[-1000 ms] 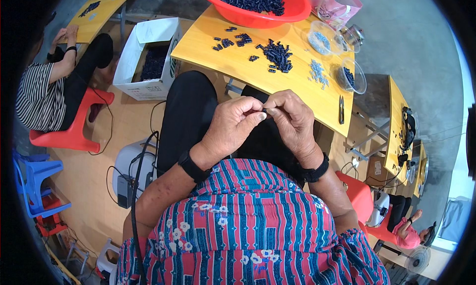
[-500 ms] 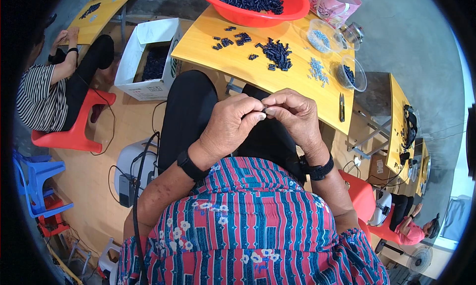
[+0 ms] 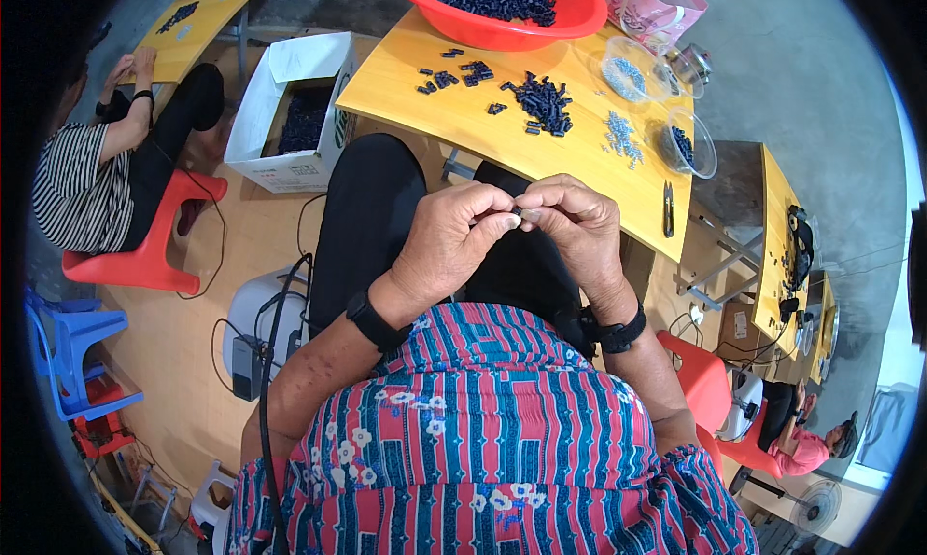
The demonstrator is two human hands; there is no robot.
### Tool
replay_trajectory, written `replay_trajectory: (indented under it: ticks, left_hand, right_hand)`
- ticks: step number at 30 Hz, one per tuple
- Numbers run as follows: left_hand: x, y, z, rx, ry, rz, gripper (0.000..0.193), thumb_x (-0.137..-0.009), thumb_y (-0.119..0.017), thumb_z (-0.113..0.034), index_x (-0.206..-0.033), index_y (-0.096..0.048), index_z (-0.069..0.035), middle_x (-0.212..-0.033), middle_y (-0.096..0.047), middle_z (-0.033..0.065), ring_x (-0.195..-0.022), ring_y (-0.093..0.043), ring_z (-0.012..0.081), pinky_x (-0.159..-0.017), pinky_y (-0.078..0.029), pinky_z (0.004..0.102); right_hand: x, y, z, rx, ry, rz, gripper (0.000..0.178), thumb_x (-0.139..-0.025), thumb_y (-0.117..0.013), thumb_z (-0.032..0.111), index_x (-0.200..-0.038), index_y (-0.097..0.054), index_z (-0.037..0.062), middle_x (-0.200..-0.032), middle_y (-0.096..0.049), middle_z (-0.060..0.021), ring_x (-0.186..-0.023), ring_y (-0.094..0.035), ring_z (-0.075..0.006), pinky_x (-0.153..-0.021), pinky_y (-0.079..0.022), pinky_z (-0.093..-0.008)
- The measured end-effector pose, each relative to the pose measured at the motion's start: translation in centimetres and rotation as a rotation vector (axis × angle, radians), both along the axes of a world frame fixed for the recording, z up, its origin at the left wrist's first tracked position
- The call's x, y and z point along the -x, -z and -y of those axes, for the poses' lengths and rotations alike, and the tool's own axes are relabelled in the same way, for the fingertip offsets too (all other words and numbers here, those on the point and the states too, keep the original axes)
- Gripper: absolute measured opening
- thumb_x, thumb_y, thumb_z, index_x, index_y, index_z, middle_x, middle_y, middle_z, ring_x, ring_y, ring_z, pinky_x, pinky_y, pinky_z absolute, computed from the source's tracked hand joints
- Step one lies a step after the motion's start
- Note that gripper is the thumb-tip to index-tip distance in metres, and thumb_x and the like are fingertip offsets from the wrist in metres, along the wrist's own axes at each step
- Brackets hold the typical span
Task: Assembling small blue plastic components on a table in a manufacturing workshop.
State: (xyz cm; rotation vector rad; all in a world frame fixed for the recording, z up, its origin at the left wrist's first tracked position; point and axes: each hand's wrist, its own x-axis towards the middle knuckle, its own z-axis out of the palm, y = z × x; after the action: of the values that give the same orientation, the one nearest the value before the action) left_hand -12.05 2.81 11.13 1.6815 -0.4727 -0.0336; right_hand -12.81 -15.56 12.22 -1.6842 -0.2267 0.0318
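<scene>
My left hand (image 3: 446,238) and my right hand (image 3: 582,232) meet above my lap, thumbs and forefingers pinched together. Between their fingertips is a small black part (image 3: 518,211), mostly covered, so its exact kind cannot be made out. Beyond the hands, a heap of small dark cylindrical parts (image 3: 543,106) lies on the yellow table (image 3: 425,116). Small groups of similar parts (image 3: 444,79) lie left of the heap. To its right is a scatter of tiny silvery pieces (image 3: 620,135). Black thread snips (image 3: 668,209) rest near the table's right edge.
A red basin (image 3: 579,36) full of dark parts stands at the table's back. Clear tubs (image 3: 710,159) and a pink bag (image 3: 666,10) are at the right. A white carton (image 3: 280,174) sits left of the table. A black cable (image 3: 268,439) crosses my left arm. Other people sit at both sides.
Both hands stay together above my lap, with only a slight shift of the fingertips around the small black part. The person at the far right has moved their hands and head a little.
</scene>
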Motion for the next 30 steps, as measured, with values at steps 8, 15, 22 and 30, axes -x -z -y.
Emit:
replay_trajectory:
  ticks: [8, 15, 22, 30]
  left_hand:
    - [-0.3, 0.9, -0.2, 0.041, -0.006, -0.054, 0.006, -0.088, -0.065, -0.005, -0.090, -0.065, 0.001, -0.078, -0.064, 0.0052, -0.069, -0.058, 0.0092, -0.061, -0.046, 0.0238]
    - [-0.3, 1.5, -0.1, 0.087, 0.024, -0.087, 0.008, -0.090, -0.065, -0.007, -0.092, -0.065, 0.001, -0.080, -0.063, 0.0024, -0.072, -0.055, 0.0054, -0.063, -0.045, 0.0211]
    - [-0.5, 2.4, -0.2, 0.121, 0.039, -0.220, 0.008, -0.091, -0.063, -0.006, -0.093, -0.065, 0.001, -0.080, -0.063, 0.0000, -0.073, -0.053, 0.0034, -0.064, -0.044, 0.0200]
    - [-0.7, 3.9, 0.0, 0.146, 0.000, -0.176, 0.008, -0.088, -0.063, -0.004, -0.093, -0.065, 0.003, -0.079, -0.063, 0.0019, -0.072, -0.055, 0.0050, -0.063, -0.045, 0.0213]
  right_hand:
    - [0.4, 0.6, -0.8, -0.016, 0.083, 0.020, 0.019, -0.081, -0.066, -0.008, -0.098, -0.071, -0.0005, -0.093, -0.065, -0.0072, -0.081, -0.065, -0.0130, -0.074, -0.053, -0.0236]
    - [0.4, 1.3, -0.6, 0.008, 0.077, 0.057, 0.022, -0.081, -0.064, -0.010, -0.099, -0.070, -0.0002, -0.093, -0.066, -0.0077, -0.081, -0.065, -0.0136, -0.074, -0.054, -0.0239]
    - [0.0, 1.5, -0.9, 0.257, 0.053, 0.256, 0.029, -0.077, -0.056, -0.015, -0.096, -0.070, 0.0021, -0.090, -0.066, -0.0108, -0.080, -0.066, -0.0202, -0.072, -0.053, -0.0272]
    - [-0.6, 2.3, -0.6, 0.409, -0.012, 0.398, 0.033, -0.072, -0.057, -0.013, -0.097, -0.067, 0.0050, -0.093, -0.064, -0.0127, -0.085, -0.064, -0.0291, -0.074, -0.052, -0.0321]
